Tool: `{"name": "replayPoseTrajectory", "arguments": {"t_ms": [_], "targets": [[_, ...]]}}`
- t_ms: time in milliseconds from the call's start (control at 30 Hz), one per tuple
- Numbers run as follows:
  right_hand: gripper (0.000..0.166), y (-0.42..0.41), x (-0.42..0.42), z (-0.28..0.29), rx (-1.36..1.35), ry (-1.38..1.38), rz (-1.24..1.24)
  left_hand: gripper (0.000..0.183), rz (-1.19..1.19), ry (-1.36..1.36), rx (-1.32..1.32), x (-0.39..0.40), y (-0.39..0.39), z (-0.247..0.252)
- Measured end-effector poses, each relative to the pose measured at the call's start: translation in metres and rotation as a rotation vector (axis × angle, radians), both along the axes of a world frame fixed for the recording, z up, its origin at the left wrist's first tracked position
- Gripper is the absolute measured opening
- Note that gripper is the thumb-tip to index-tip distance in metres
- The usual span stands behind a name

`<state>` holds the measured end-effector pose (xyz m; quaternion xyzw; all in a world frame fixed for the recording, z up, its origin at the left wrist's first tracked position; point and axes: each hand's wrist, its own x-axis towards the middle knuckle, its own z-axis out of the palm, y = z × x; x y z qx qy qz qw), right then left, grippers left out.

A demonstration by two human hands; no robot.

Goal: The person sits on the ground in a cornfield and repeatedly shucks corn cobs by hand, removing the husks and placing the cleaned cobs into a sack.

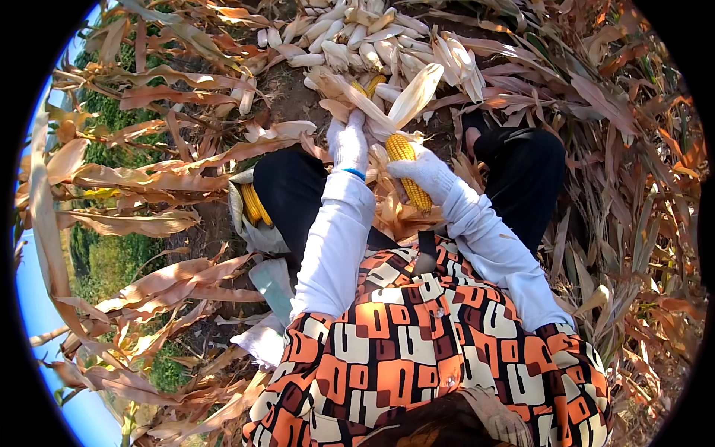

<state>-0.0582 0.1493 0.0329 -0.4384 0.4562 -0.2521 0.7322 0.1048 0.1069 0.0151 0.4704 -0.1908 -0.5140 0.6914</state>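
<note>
In a white knit glove, my right hand is closed around a bare ear of yellow corn, tilted with one end away from me. My left hand, gloved the same way with a blue cuff edge, grips dry corn husk leaves just left of the ear. A broad pale husk leaf fans out beyond both hands. Whether the husk still joins the ear at its base is hidden. Past my left hand, yellow kernels of other ears show among the husks.
A heap of ears in pale husks lies on the soil ahead. Beside my left knee, an open sack holds yellow ears. Dry corn stalks and leaves stand at left, and more dry stalks lie thickly at right.
</note>
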Motion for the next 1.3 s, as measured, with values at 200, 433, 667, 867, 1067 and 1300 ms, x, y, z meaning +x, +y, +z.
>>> {"name": "replayPoseTrajectory", "arguments": {"t_ms": [200,433,667,867,1067,1300], "targets": [[0.049,-0.007,-0.012,0.006,-0.023,0.064,-0.083,0.024,-0.014,0.205,0.152,0.004,-0.005,-0.037],[0.089,-0.028,-0.021,-0.004,-0.516,0.602,0.123,0.052,-0.558,0.081,-0.05,-0.029,0.031,-0.028],[0.057,0.012,-0.005,0.021,-0.597,1.086,0.377,0.021,-0.269,0.323,0.251,-0.02,0.011,-0.042],[0.046,0.011,-0.02,0.013,-0.672,1.039,0.356,0.025,-0.358,0.435,0.226,0.004,-0.01,-0.076],[0.067,0.013,-0.03,-0.001,-0.634,0.855,0.234,0.031,-0.319,0.476,0.189,-0.012,-0.016,-0.01],[0.054,0.03,-0.013,-0.007,-0.162,0.24,-0.018,0.042,-0.064,0.317,0.154,-0.029,-0.009,0.001]]}}
